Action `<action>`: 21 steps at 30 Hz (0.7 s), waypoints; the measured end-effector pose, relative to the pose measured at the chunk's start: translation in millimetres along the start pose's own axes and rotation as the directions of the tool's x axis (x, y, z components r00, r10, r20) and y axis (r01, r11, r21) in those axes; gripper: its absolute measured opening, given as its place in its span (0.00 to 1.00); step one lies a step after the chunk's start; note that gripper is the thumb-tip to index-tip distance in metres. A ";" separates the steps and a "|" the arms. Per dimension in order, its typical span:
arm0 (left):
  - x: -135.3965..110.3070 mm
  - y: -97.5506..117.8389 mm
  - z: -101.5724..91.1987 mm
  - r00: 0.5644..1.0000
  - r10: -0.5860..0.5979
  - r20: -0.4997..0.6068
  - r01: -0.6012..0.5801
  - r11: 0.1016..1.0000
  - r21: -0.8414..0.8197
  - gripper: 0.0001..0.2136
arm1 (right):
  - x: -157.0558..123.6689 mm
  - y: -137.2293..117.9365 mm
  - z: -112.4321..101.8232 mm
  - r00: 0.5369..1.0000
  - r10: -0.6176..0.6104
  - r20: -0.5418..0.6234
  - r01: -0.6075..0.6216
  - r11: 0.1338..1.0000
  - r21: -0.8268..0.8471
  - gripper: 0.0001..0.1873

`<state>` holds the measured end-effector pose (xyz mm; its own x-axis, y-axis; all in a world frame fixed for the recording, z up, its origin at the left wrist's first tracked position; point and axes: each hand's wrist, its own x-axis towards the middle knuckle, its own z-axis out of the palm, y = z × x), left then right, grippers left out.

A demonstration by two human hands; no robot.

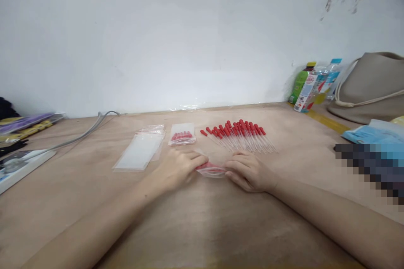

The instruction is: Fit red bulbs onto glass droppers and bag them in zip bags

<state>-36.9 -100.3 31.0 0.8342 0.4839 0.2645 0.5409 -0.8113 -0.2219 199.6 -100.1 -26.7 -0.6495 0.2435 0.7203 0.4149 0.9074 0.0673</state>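
Note:
Between my two hands, a small clear zip bag [213, 171] with a red band lies near the table surface. My left hand [183, 166] pinches its left side, and my right hand [248, 172] pinches its right side. The bag's mouth faces me and bulges slightly apart; fingers hide much of the rest. Just behind my right hand, several glass droppers with red rubber bulbs [243, 128] lie fanned out, bulbs pointing away from me. Beyond my left hand rests a filled zip bag [182, 134] with red bulbs showing inside. Left of it is a stack of flat clear zip bags [139, 151].
A power strip [25, 168] and grey cable [85, 130] lie on the left, near purple and yellow packages [28, 126]. Drink bottles [304, 86] and a grey drawstring bag [372, 84] stand at the back right. A blue package [369, 136] and a pixelated dark object [372, 170] lie at right.

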 end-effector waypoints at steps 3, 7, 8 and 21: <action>-4.6 -23.4 -13.2 0.981 0.034 -0.193 -0.040 0.999 -0.028 0.13 | -1.6 4.5 -0.7 0.999 0.035 -0.021 -0.035 0.999 0.004 0.07; -0.4 -65.6 -6.2 0.919 -0.020 -0.393 -0.013 0.997 -0.082 0.12 | -1.8 5.6 -0.3 0.997 0.073 -0.035 -0.072 0.997 0.016 0.07; 3.0 -77.5 -0.4 0.920 -0.019 -0.392 -0.023 0.995 -0.101 0.11 | -1.9 5.5 -0.2 0.996 0.079 -0.030 -0.079 0.997 0.018 0.07; 28.6 -153.1 34.8 0.888 -0.177 0.425 0.321 0.900 -0.296 0.26 | -2.0 5.5 -0.8 0.991 0.130 0.044 -0.132 0.990 0.053 0.08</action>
<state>-92.1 49.2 39.9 0.6903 0.7127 -0.1247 0.7228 -0.6717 0.1626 203.6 -95.9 -27.2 -0.6172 0.3741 0.6921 0.4630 0.8840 -0.0649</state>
